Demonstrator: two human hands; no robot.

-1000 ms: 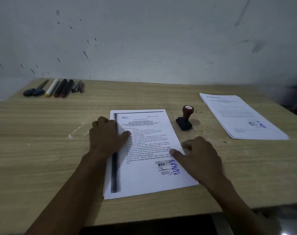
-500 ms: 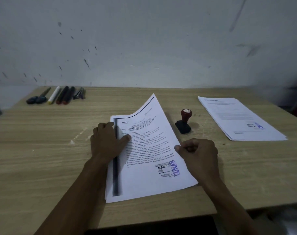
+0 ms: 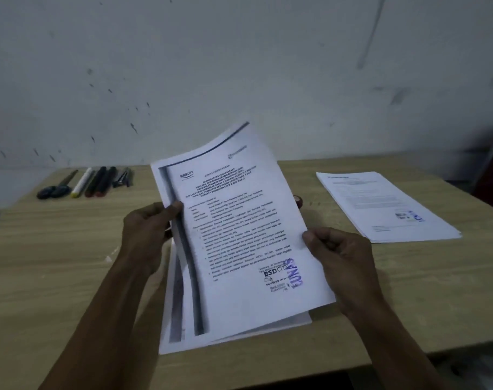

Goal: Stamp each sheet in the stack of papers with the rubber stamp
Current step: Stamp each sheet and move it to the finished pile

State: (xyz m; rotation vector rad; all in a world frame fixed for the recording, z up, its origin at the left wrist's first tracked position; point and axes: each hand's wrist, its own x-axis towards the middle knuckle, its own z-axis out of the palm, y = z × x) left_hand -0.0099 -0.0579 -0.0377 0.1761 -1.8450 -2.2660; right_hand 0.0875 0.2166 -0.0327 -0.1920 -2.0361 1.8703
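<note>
Here, stamped sheet point(image 3: 239, 235) aloft; left hand point(image 3: 149, 235) grip pinching its left edge; right hand point(image 3: 341, 260) pinching the right.

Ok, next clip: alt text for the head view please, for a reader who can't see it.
Both hands lift a stamped sheet off the stack on a wooden table, the left hand pinching its left edge and the right hand its right edge. A second pile of stamped papers lies to the right, and pens and markers line the far left edge by the wall.
</note>
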